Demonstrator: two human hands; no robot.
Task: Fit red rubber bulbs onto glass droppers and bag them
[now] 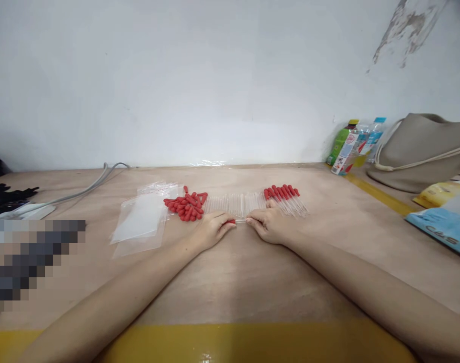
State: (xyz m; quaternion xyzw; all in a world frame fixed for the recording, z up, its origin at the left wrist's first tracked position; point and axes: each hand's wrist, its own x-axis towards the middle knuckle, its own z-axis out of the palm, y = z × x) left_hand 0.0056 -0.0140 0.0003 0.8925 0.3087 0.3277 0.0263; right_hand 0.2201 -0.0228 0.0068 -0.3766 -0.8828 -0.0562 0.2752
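Low over the table, my left hand point(213, 228) pinches a red rubber dropper bulb point(232, 221). My right hand point(269, 225) grips a thin glass dropper tube point(241, 220), whose left end meets the bulb. Behind both hands lies a row of loose clear glass tubes point(230, 204). A pile of red rubber bulbs point(186, 205) sits just left of that row. To the right, several droppers with red bulbs fitted point(282, 192) lie side by side, bulbs pointing toward the wall; my right hand hides part of them.
Clear plastic bags point(139, 222) lie flat at the left. A grey cable point(89, 187) runs over the table's far left. Drink bottles point(345, 148), a grey bag point(422, 148) and a blue package point(439, 227) stand or lie at the right. Yellow tape point(199, 343) marks the front edge.
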